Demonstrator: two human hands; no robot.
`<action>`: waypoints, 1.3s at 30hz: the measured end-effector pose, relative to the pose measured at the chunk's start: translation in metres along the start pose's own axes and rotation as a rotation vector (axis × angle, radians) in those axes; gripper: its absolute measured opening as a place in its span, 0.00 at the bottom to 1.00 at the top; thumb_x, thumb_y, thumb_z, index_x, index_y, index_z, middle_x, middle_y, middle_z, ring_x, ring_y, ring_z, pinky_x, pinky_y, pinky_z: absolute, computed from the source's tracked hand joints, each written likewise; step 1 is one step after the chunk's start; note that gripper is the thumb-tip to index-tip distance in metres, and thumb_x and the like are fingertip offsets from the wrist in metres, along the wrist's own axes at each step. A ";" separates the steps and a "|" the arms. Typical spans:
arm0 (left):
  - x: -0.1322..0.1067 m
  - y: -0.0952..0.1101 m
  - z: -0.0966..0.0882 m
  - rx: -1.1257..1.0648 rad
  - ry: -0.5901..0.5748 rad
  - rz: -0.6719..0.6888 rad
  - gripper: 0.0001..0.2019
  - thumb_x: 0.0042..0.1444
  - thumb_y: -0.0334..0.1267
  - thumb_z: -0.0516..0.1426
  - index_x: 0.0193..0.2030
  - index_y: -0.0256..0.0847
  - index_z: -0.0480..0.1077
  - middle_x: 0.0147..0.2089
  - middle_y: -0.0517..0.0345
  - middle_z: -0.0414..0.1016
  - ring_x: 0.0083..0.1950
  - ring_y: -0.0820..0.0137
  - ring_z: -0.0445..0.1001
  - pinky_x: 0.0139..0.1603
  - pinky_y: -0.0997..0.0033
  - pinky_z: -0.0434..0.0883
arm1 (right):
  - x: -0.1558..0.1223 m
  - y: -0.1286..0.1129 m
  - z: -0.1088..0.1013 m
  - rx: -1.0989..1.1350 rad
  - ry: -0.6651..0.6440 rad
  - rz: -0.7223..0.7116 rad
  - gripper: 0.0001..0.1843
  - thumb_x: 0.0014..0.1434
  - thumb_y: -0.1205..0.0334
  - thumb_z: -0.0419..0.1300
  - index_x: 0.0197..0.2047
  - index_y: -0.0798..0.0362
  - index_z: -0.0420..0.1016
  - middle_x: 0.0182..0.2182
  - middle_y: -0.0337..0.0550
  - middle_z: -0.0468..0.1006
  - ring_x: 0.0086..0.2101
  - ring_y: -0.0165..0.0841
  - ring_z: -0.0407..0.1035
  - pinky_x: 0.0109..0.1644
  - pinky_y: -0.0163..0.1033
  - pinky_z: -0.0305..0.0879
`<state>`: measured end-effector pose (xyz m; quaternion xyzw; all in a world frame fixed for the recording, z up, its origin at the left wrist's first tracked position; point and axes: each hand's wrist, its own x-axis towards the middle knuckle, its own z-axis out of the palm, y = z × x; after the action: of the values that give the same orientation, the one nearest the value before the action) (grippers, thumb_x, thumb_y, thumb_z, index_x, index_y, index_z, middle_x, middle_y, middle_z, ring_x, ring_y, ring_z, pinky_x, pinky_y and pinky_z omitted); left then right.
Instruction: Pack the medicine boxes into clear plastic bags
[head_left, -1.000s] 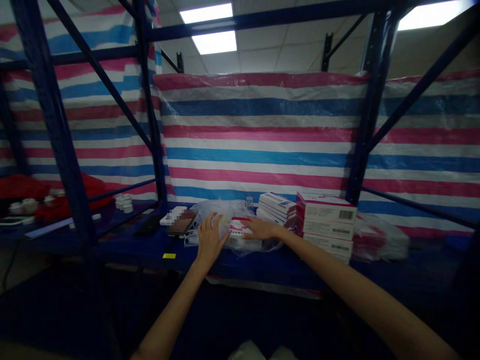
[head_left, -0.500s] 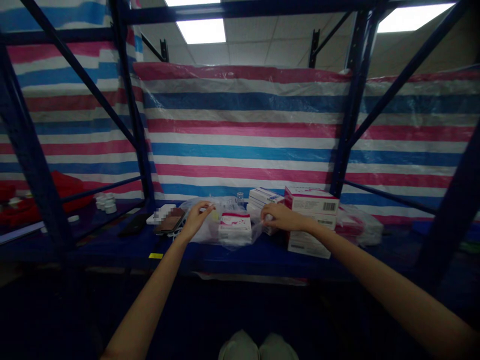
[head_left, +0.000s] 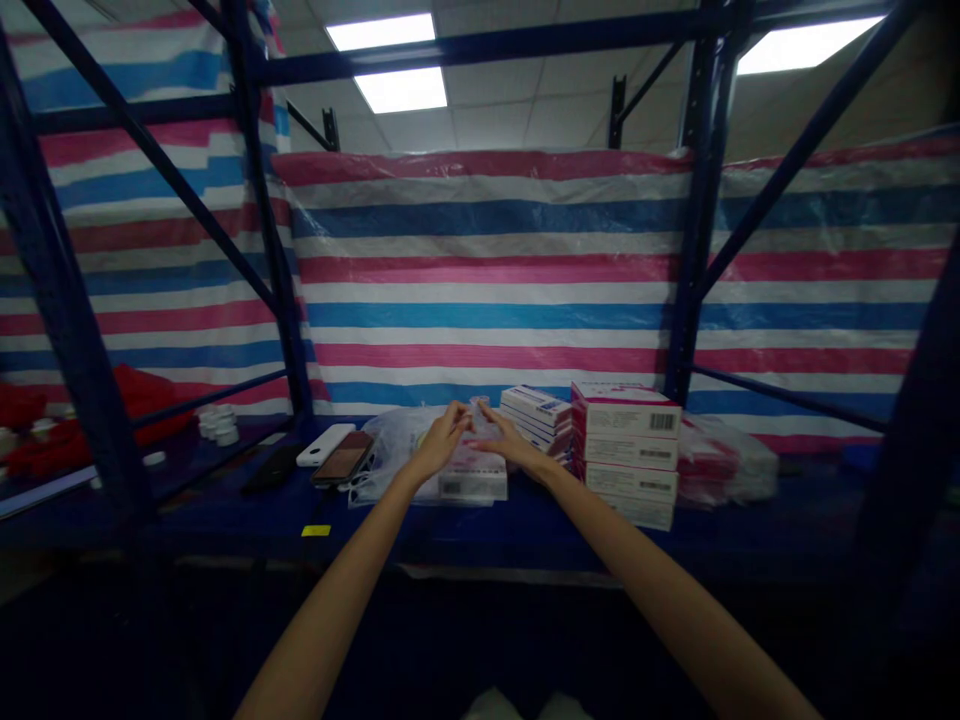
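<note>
A clear plastic bag lies on the blue shelf around a white box with pink print. My left hand is closed over the box, its fingertips pinching the gathered plastic. Close beside it, my right hand reaches in from the right; its thumb and index finger curve around the bunched plastic, and the other fingers are partly hidden. Both hands nearly meet above the box and cover much of its top. Behind the fingertips stands a small clear container, mostly hidden.
Right of my hands are stacked white-and-blue boxes and larger pink-and-white boxes, then bagged packages. Phones, a white device and a dark pouch lie left. Blue posts frame the shelf.
My hands have come together from the bag's two sides to above the box, drawing the plastic inward. The view has tilted up slightly.
</note>
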<state>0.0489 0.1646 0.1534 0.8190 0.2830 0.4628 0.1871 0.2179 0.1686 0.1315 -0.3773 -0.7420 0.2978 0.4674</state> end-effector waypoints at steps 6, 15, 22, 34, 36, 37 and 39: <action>0.017 0.000 0.015 0.315 0.037 0.035 0.09 0.55 0.41 0.52 0.37 0.41 0.69 0.41 0.57 0.70 0.47 0.66 0.65 0.52 0.59 0.58 | 0.019 0.022 0.025 -0.057 -0.004 0.050 0.27 0.50 0.55 0.58 0.53 0.53 0.63 0.50 0.49 0.67 0.50 0.40 0.60 0.55 0.49 0.55; 0.013 -0.035 0.019 -0.095 0.006 -0.120 0.25 0.50 0.42 0.57 0.54 0.41 0.55 0.51 0.50 0.65 0.52 0.68 0.65 0.51 0.65 0.64 | 0.022 0.027 0.023 0.072 0.047 0.056 0.21 0.58 0.53 0.46 0.48 0.54 0.69 0.45 0.48 0.73 0.47 0.39 0.63 0.54 0.48 0.57; 0.004 -0.057 0.013 -0.153 -0.137 -0.244 0.07 0.46 0.36 0.55 0.31 0.36 0.70 0.31 0.56 0.73 0.37 0.67 0.70 0.44 0.64 0.66 | 0.014 0.027 0.012 0.111 0.011 0.053 0.24 0.59 0.50 0.42 0.46 0.56 0.70 0.45 0.48 0.73 0.45 0.38 0.66 0.52 0.44 0.59; 0.005 -0.075 0.013 -0.284 -0.155 -0.324 0.15 0.50 0.44 0.52 0.30 0.34 0.73 0.26 0.54 0.75 0.29 0.69 0.71 0.33 0.67 0.69 | -0.012 -0.002 0.000 -1.156 -0.117 -0.252 0.18 0.60 0.67 0.46 0.52 0.49 0.65 0.39 0.49 0.72 0.41 0.39 0.65 0.45 0.42 0.57; 0.007 -0.076 0.016 -0.293 -0.177 -0.311 0.14 0.45 0.43 0.56 0.32 0.33 0.73 0.25 0.55 0.75 0.29 0.68 0.72 0.32 0.69 0.69 | -0.014 -0.003 0.004 -1.214 -0.125 -0.266 0.18 0.61 0.67 0.45 0.52 0.50 0.64 0.40 0.49 0.71 0.40 0.38 0.65 0.44 0.42 0.57; 0.008 -0.076 0.017 -0.297 -0.178 -0.303 0.14 0.44 0.42 0.58 0.33 0.33 0.73 0.26 0.55 0.76 0.29 0.68 0.72 0.32 0.69 0.69 | -0.014 -0.004 0.006 -1.227 -0.119 -0.266 0.18 0.61 0.66 0.44 0.52 0.50 0.63 0.40 0.49 0.70 0.40 0.38 0.64 0.43 0.42 0.57; 0.009 -0.076 0.019 -0.291 -0.158 -0.291 0.13 0.43 0.42 0.58 0.31 0.33 0.74 0.26 0.54 0.76 0.30 0.68 0.72 0.33 0.69 0.69 | -0.015 -0.005 0.008 -1.234 -0.090 -0.267 0.17 0.61 0.66 0.44 0.53 0.49 0.63 0.40 0.49 0.69 0.40 0.39 0.63 0.43 0.42 0.57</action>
<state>0.0471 0.2280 0.1064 0.7678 0.3129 0.4011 0.3895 0.2132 0.1525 0.1249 -0.4688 -0.8366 -0.2301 0.1655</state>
